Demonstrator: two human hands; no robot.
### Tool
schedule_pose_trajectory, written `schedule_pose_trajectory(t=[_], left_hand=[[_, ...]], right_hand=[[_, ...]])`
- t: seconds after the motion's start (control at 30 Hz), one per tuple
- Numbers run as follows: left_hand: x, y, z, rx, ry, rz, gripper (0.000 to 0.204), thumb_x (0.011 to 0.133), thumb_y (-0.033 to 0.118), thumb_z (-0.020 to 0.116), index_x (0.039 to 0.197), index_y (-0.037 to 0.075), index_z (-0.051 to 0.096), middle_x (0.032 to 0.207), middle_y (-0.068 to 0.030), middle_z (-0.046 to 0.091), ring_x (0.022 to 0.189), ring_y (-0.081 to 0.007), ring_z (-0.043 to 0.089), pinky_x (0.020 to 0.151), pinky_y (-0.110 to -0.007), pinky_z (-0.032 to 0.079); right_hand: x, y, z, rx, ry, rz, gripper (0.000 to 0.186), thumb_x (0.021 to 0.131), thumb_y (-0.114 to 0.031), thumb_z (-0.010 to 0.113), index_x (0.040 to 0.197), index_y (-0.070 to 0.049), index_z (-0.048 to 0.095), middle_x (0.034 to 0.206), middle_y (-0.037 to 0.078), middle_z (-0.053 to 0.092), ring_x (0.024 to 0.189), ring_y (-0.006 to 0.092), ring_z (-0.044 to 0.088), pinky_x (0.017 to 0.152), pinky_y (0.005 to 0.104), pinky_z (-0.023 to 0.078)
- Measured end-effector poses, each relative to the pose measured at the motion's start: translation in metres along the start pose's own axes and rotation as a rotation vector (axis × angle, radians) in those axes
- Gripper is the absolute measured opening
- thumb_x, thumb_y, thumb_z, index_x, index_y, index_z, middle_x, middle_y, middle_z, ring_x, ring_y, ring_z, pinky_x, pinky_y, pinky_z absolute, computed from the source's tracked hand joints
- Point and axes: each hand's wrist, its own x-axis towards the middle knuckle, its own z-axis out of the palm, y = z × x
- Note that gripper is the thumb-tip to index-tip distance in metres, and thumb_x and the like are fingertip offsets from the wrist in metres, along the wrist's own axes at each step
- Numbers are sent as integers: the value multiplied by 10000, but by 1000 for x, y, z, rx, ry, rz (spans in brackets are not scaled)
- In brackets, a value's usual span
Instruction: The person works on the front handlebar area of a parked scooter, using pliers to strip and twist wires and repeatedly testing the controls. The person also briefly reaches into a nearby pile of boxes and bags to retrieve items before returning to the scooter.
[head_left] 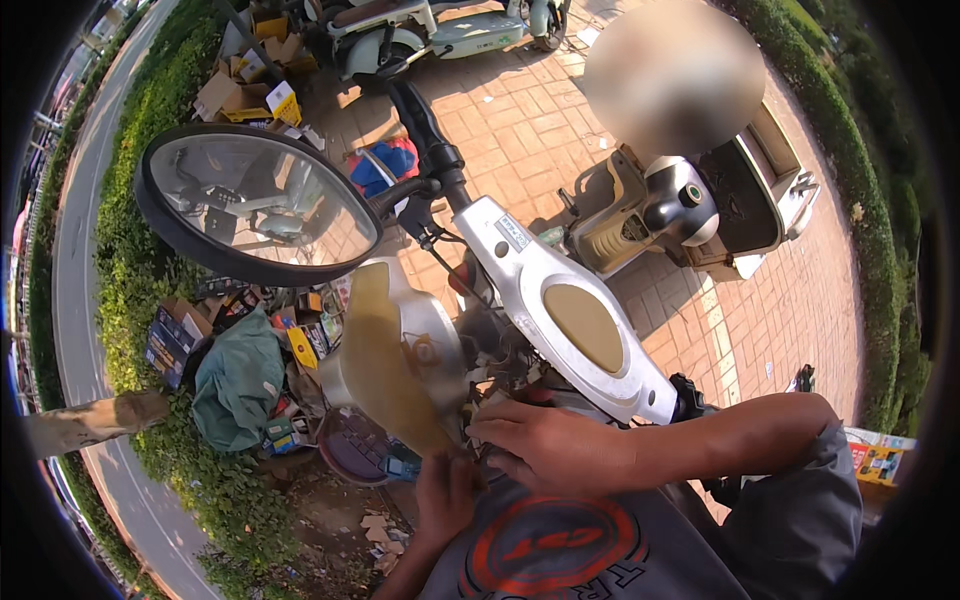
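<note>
The silver handlebar cover (510, 262) of a scooter, with its yellowed oval panel (583, 328), stands right in front of me. Left of it, the headlight housing (424, 335) with a yellowed lens (375, 355) is pulled away from the handlebar. Wires and connectors (492, 345) show in the gap between them. My left hand (447, 497) is closed at the lower edge of the housing. Just to its right, my right hand (560, 447) reaches across with bent fingers closed among the wires. What either hand grips is hidden.
A round mirror (260, 205) and black handgrip (425, 125) stick out ahead. Boxes (250, 95), a green cloth bag (240, 380) and a purple basin (352, 450) lie left. Another scooter (440, 35) stands behind; a three-wheeler (690, 205) with a blurred figure is right.
</note>
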Motion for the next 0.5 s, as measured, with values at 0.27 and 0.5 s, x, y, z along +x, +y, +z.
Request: schedule_pose_trajectory(t=[0.27,0.5], left_hand=[[-3,-10,-6,-101,-101,63,181,1002,178,415,1031,14,486,711,-59,577,620,-106,556,561,-259,436],[-6,-18,-9,-666,-143,-59,270,985,95,432,1238,13,387,956,-108,608,827,-130,583,764,-264,456]], right_hand=[[-5,11,44,54,91,182,171,844,-108,603,949,27,613,891,184,626,854,358,616,778,403,488],[-9,9,49,43,143,183,164,834,-105,629,943,17,609,863,191,639,801,342,637,720,378,507]])
